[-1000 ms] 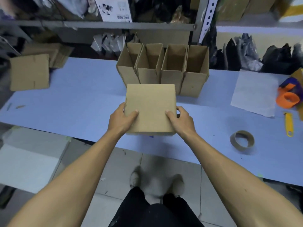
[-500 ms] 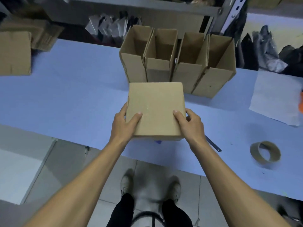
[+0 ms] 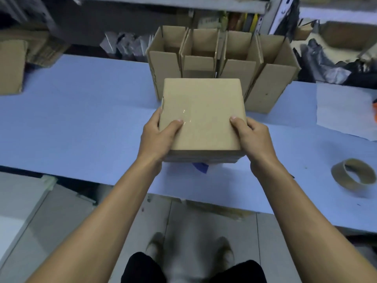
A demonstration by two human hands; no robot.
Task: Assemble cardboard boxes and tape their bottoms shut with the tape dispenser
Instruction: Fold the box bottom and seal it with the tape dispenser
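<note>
Your fingers curl out of sight behind the box, which hides the blue scrap beneath it. The orange thing is cut off at the right edge.

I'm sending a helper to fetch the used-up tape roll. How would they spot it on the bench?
Start at the long blue table and go to its right end, past the row of open boxes. The empty tape core lies alone near the front edge: a bare brown cardboard ring, the only round thing there.
</note>
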